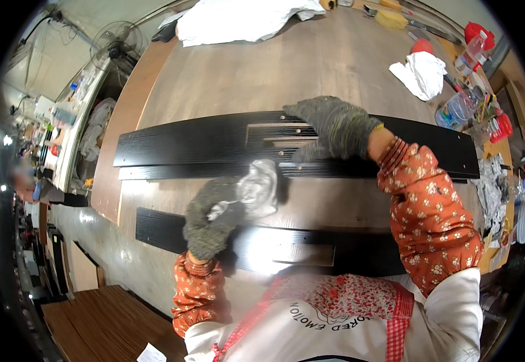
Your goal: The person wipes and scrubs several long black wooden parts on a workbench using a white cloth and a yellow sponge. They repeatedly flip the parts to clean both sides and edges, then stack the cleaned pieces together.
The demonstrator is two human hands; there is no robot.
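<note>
My left hand [210, 218], in a grey knitted glove, is closed on a crumpled white cloth [259, 188]. The cloth is held by the near edge of a long black panel [184, 145] and is slightly blurred. This panel lies across the table and has slots and small holes around its middle. My right hand [341, 128], gloved likewise, rests on the panel right of the slots, fingers stretched left and thumb apart. Nearer to me lies a second black panel [256, 244] with a rectangular cutout, partly hidden by my left hand and apron.
White cloth [244, 21] lies at the table's far edge. At the right are another crumpled white cloth [422, 73], plastic bottles [458, 108] and a yellow sponge [391, 19]. A fan [117, 45] stands at the far left; brown boards [111, 326] lie below left.
</note>
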